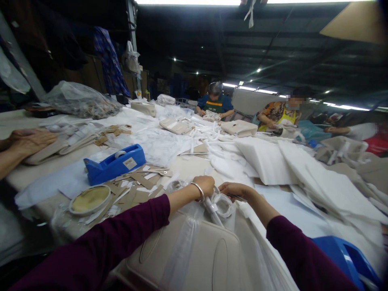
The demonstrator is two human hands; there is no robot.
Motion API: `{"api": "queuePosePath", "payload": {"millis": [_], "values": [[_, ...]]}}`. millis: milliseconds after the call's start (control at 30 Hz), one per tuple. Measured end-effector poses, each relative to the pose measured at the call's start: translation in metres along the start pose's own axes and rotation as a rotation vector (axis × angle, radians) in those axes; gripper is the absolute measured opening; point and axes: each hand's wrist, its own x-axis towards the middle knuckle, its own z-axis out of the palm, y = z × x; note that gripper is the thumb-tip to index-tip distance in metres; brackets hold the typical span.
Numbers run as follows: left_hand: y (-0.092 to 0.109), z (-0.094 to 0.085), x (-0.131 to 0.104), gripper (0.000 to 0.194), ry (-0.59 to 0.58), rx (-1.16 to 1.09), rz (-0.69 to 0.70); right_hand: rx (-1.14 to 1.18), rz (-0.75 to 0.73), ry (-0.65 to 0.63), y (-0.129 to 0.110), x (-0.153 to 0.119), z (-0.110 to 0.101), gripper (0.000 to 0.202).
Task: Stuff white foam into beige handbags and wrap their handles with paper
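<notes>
At the near edge of the counter point(192, 163), right under the person's arms, is a pale bag point(209, 254) with its front turned up. A see-through strip point(180, 254) runs down that front, maybe to keep it from getting scratched. Just past the top of the bag are some wrapped loops point(223, 207), perhaps bundled so they do not flop about. The left hand point(204, 186) is at the loops' left side with its fingers curled down — the tips are hidden, so I cannot tell how tight that grip is or what it has. The right hand point(236, 190) is just beside the loops, and its grip looks closed around a thin dark thing point(239, 197), too small to name. With a hand on each side, the loops are likely easier to keep steady.

A blue tape holder point(115, 163) stands to the left, seemingly put there to be easy to reach. Card bits point(145, 182) and a round roll point(91, 199) lie near it. White sheets point(266, 159) are piled on the right — out of the hands' way, it seems. Far left, another person's hand point(32, 141) is at some other pale goods point(48, 152).
</notes>
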Motion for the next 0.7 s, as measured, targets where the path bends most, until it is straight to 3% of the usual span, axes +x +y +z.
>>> {"api": "queuePosePath", "payload": {"millis": [100,267,400,533,700], "values": [[0.004,-0.007,-0.007,0.01,-0.012,0.227,-0.018,0.153,-0.076,-0.039,0.0,-0.004,-0.001,0.017],[0.008,-0.007,-0.014,0.009,0.049,0.21,-0.051,0.279,-0.186,-0.07,-0.003,-0.017,0.007,0.012],[0.007,-0.005,-0.02,0.013,0.092,0.167,0.0,0.218,-0.149,-0.048,-0.009,-0.019,0.006,0.01],[0.005,-0.008,-0.023,0.02,0.08,0.127,0.052,0.148,-0.088,-0.143,-0.011,-0.009,-0.006,0.013],[0.007,-0.008,-0.021,0.022,0.096,0.209,0.002,0.134,-0.093,-0.179,-0.005,-0.002,-0.015,0.011]]}}
